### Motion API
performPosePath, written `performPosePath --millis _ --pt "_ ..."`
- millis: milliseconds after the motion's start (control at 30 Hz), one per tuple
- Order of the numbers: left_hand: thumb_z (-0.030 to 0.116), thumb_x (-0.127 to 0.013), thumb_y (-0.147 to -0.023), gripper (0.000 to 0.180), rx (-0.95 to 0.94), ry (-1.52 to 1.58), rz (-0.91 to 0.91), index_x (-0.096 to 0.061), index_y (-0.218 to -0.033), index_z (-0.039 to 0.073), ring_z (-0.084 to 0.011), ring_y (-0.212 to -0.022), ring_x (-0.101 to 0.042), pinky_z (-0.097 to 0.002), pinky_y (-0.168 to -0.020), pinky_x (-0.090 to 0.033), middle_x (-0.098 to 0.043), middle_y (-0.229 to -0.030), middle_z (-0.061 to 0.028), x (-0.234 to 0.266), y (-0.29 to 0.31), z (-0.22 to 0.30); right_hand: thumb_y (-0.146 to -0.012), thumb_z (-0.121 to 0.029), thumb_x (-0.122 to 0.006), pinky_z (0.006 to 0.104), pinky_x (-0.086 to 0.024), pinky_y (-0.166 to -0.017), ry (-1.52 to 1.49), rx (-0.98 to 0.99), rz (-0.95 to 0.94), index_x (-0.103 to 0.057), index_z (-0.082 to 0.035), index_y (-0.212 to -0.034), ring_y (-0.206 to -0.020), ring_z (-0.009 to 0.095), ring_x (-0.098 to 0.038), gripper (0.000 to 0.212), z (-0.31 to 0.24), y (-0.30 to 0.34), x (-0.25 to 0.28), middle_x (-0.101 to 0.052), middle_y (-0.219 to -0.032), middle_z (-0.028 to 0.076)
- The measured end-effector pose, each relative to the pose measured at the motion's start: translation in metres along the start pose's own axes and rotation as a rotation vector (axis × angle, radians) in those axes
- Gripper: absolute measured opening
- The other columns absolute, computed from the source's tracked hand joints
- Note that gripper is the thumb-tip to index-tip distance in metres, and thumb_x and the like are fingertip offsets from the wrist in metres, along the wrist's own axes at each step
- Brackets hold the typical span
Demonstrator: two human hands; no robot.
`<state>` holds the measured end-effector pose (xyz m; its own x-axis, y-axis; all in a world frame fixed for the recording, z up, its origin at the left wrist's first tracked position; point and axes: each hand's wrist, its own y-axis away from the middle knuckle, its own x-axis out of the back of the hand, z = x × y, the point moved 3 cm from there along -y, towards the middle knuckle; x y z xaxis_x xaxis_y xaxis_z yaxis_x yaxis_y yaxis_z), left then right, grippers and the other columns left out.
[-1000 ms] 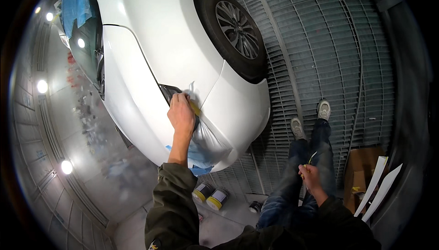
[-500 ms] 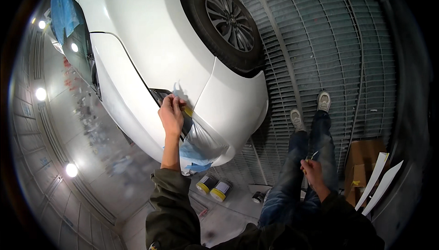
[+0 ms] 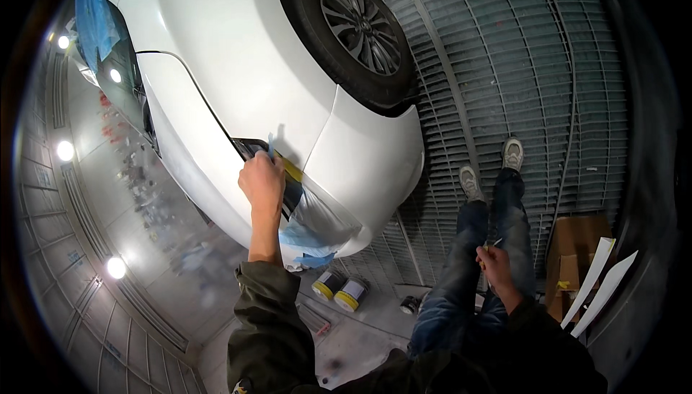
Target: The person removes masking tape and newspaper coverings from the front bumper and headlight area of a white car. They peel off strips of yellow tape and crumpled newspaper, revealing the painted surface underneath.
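Observation:
At the dark lamp (image 3: 249, 147) on the corner of a white car (image 3: 223, 41), my left hand (image 3: 263, 181) pinches a strip of light blue masking film (image 3: 272, 145), its end sticking up past the fingers. A strip of yellow masking tape (image 3: 291, 170) lies along the lamp's edge beside the hand. Below, crumpled clear and blue masking film (image 3: 321, 221) covers the rest of the lamp. Held low over my legs, my right hand (image 3: 497, 268) is closed around a small yellow-handled tool (image 3: 497, 242) with a thin metallic tip; its exact kind is unclear.
The car's wheel (image 3: 360, 30) stands on a metal floor grating (image 3: 519, 69). Cans with yellow bands (image 3: 351, 294) sit on the floor below the bumper. A cardboard box (image 3: 569, 250) and white curved strips (image 3: 602, 293) are at my right. More blue film (image 3: 94, 15) hangs at far left.
My left hand has turned and shifted slightly down and left, pulling at the blue film, whose free end now shows less. More of the yellow tape is visible. My right hand stays low.

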<state>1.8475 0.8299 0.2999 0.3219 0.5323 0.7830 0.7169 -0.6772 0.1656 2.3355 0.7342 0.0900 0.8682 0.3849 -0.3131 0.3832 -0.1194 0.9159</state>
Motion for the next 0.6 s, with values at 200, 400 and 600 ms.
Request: performPosePath --millis 200,400,600 --pt "0.021 -0.06 -0.084 0.024 -0.101 0.105 -0.037 -0.059 -0.074 -0.001 -0.0415 -0.069 -0.063 -0.0497 -0.066 -0.05 -0.064 -0.074 -0.0222 -0.012 -0.006 0.002 -0.094 -0.028 -0.061 0.025 -0.033 -0.048 -0.029 -0.01 0.008 -0.059 -0.004 -0.07 -0.05 0.006 -0.045 0.035 0.012 -0.004 0.006 -0.048 -0.056 -0.001" --pt "0.014 -0.062 -0.084 0.018 -0.33 0.407 -0.047 -0.057 -0.081 -0.002 -0.0332 -0.063 -0.06 -0.0406 -0.06 -0.048 -0.061 -0.07 -0.0159 -0.008 0.001 -0.007 -0.095 -0.028 -0.061 0.0249 -0.033 -0.048 -0.05 -0.062 0.011 -0.059 -0.004 -0.069 -0.05 0.006 -0.045 0.035 0.024 -0.006 0.006 -0.048 -0.056 -0.001" --pt "0.013 -0.065 -0.092 0.013 0.101 0.939 0.109 -0.062 -0.091 0.0 -0.0079 -0.058 -0.048 -0.0237 -0.054 -0.04 -0.053 -0.064 -0.0003 0.005 0.01 -0.015 -0.095 -0.03 -0.06 0.0265 -0.032 -0.047 -0.059 -0.033 -0.016 -0.059 -0.004 -0.068 -0.048 0.007 -0.043 0.037 0.019 -0.009 0.005 -0.047 -0.056 -0.001"
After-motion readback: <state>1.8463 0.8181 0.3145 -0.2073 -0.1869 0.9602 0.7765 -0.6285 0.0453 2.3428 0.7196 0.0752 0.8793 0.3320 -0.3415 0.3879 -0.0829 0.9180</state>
